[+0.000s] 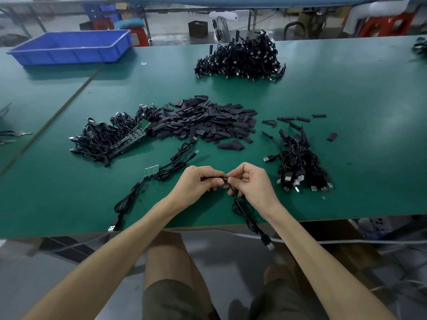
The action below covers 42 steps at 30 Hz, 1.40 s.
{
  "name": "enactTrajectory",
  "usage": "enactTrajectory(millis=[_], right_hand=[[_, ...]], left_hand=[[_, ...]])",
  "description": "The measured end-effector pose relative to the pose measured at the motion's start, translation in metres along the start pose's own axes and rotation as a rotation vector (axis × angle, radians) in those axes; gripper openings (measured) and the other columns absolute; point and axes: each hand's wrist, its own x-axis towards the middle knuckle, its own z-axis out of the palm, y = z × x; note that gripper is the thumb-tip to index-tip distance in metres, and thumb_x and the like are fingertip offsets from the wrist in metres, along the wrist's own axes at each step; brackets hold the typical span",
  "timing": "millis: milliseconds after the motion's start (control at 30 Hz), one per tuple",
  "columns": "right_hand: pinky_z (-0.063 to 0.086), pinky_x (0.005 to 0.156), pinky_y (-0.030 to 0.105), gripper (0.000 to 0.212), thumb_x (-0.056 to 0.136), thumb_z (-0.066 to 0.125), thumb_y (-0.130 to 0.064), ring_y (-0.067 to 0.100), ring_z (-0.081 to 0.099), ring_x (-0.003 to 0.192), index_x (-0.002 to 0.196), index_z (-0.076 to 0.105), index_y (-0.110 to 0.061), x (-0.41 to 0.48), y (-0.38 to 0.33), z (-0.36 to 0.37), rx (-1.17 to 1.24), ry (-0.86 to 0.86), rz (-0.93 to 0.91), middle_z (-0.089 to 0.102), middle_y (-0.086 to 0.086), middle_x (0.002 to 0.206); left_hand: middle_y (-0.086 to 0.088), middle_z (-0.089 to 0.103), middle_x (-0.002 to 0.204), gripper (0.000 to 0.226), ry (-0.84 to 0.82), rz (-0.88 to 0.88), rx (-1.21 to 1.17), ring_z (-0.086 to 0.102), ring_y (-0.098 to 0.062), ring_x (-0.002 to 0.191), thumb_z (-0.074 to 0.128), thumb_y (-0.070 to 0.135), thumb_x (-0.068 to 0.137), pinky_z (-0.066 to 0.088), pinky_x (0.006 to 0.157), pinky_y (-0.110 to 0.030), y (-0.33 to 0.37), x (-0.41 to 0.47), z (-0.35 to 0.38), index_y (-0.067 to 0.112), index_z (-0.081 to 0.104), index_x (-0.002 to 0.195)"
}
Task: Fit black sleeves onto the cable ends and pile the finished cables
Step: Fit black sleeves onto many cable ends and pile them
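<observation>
My left hand (198, 182) grips a black sleeve (211, 178) over the front of the green table (346, 100). My right hand (250, 182) pinches the cable end at the sleeve's mouth. That black cable (245, 214) hangs down over the table edge, with its USB plug (269, 244) below the edge. A heap of loose black sleeves (208, 122) lies in the middle. Cables with green boards (111, 139) are heaped to its left. A pile of sleeved cables (300, 162) lies to the right of my hands.
Two cables with green boards (151, 170) lie loose just left of my hands. A large pile of black cables (240, 57) sits at the far side. A blue plastic bin (71, 47) stands at the far left. A few stray sleeves (302, 118) lie at the right.
</observation>
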Motion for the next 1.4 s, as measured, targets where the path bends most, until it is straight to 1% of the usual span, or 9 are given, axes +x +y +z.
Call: enactTrajectory(millis=[300,433,567,733,1000,1067,1167,1267,1400], right_hand=[[0.048,0.052,0.024,0.019,0.093,0.071,0.003,0.020,0.070,0.061,0.084,0.062,-0.012,-0.001,-0.002,0.001,-0.066,-0.011,-0.004,0.077,0.007,0.075],[0.048,0.052,0.023,0.018,0.094,0.070,0.001,0.020,0.070,0.062,0.086,0.062,-0.012,-0.001,-0.003,0.002,-0.068,-0.007,-0.013,0.077,0.007,0.077],[0.047,0.053,0.022,0.013,0.095,0.071,-0.003,0.020,0.072,0.065,0.088,0.062,-0.011,-0.002,-0.004,0.001,-0.042,-0.009,-0.023,0.078,0.005,0.079],[0.046,0.053,0.015,0.014,0.095,0.071,-0.003,0.016,0.071,0.063,0.087,0.062,-0.012,-0.004,-0.003,0.002,-0.006,-0.012,-0.033,0.078,0.005,0.078],[0.045,0.052,0.016,0.019,0.095,0.070,-0.001,0.015,0.068,0.061,0.083,0.060,-0.011,-0.005,-0.007,0.004,-0.070,-0.011,-0.042,0.077,0.006,0.077],[0.045,0.052,0.014,0.020,0.095,0.069,0.001,0.013,0.067,0.060,0.082,0.059,-0.010,-0.005,-0.009,0.004,-0.072,-0.010,-0.044,0.077,0.008,0.076],[0.045,0.053,0.013,0.018,0.095,0.069,0.002,0.013,0.066,0.060,0.083,0.060,-0.008,-0.005,-0.010,0.005,-0.066,-0.002,-0.050,0.076,0.010,0.077],[0.044,0.053,0.013,0.016,0.094,0.070,0.002,0.012,0.066,0.060,0.084,0.061,-0.006,-0.005,-0.011,0.006,-0.060,0.005,-0.051,0.077,0.010,0.078],[0.045,0.053,0.013,0.016,0.094,0.070,0.002,0.011,0.066,0.060,0.084,0.061,-0.006,-0.006,-0.012,0.007,-0.058,0.001,-0.051,0.077,0.009,0.078]], left_hand=[[-0.005,0.072,0.082,0.018,0.008,0.033,0.021,0.063,-0.010,0.065,0.070,0.004,0.092,0.050,0.066,-0.019,-0.003,-0.001,0.001,0.007,0.079,0.107],[0.005,0.072,0.078,0.013,0.049,0.025,0.060,0.064,-0.009,0.064,0.070,0.007,0.093,0.050,0.065,-0.018,-0.004,-0.001,0.004,0.010,0.080,0.103],[0.004,0.076,0.078,0.012,0.066,-0.002,0.031,0.067,-0.010,0.064,0.071,0.010,0.093,0.052,0.062,-0.019,-0.003,0.000,0.003,0.013,0.080,0.100],[0.013,0.073,0.070,0.012,0.057,-0.027,0.055,0.066,-0.007,0.061,0.070,0.007,0.093,0.051,0.064,-0.017,-0.002,-0.001,0.003,0.013,0.080,0.098],[0.019,0.068,0.063,0.012,0.052,-0.032,0.088,0.062,-0.002,0.059,0.070,0.004,0.093,0.047,0.063,-0.012,0.002,0.000,0.001,0.011,0.079,0.097],[0.015,0.070,0.066,0.012,0.039,-0.038,0.073,0.062,-0.002,0.060,0.069,0.004,0.093,0.049,0.063,-0.014,0.002,0.001,0.000,0.012,0.078,0.096],[0.000,0.074,0.076,0.014,0.013,-0.061,-0.023,0.064,-0.009,0.065,0.067,0.004,0.095,0.052,0.066,-0.021,0.002,0.001,-0.002,0.013,0.077,0.098],[-0.001,0.075,0.081,0.016,-0.001,-0.076,-0.139,0.066,-0.011,0.070,0.068,0.004,0.094,0.053,0.069,-0.022,0.000,0.002,-0.004,0.018,0.076,0.099],[-0.004,0.076,0.082,0.016,0.005,-0.113,-0.249,0.067,-0.011,0.071,0.071,0.005,0.093,0.053,0.071,-0.021,-0.002,0.001,-0.006,0.015,0.077,0.103]])
